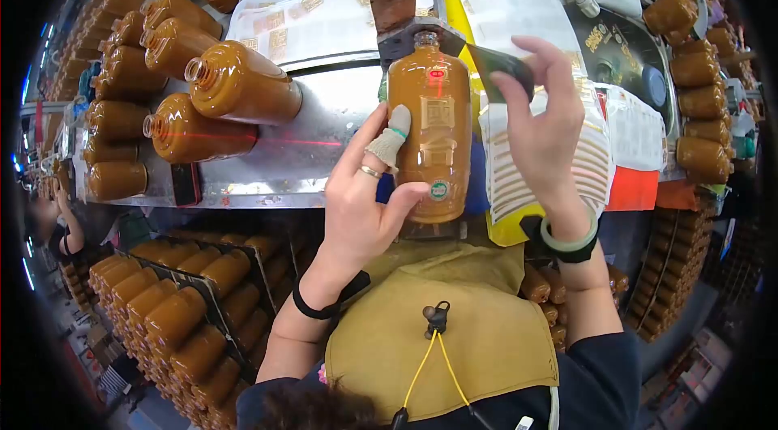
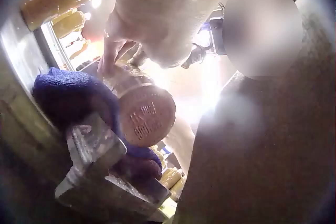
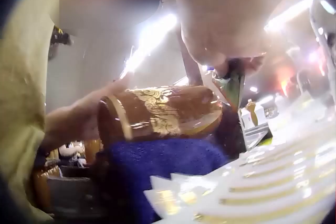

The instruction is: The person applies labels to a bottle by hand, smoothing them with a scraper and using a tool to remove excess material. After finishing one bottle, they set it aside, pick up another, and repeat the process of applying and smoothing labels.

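We have a glossy brown bottle [image 1: 438, 142] lying face up on a blue cloth [image 3: 163, 163], its neck pointing away from us toward a metal bracket [image 1: 399, 45]. We rest the left hand [image 1: 356, 199] along the bottle's left side, fingers mostly extended and the thumb over its front, near a round green sticker [image 1: 438, 190]. A pale finger cover [image 1: 384, 148] sits on one finger. With the right hand [image 1: 545, 134] we pinch a dark flat tool [image 1: 512, 73] between thumb and fingers, just right of the bottle's shoulder. Beside us on the right lies a white sheet with gold strips [image 1: 585, 166]; on the left, more brown bottles [image 1: 247, 83] and a phone [image 1: 185, 185] lie on the metal worktop [image 1: 296, 175].
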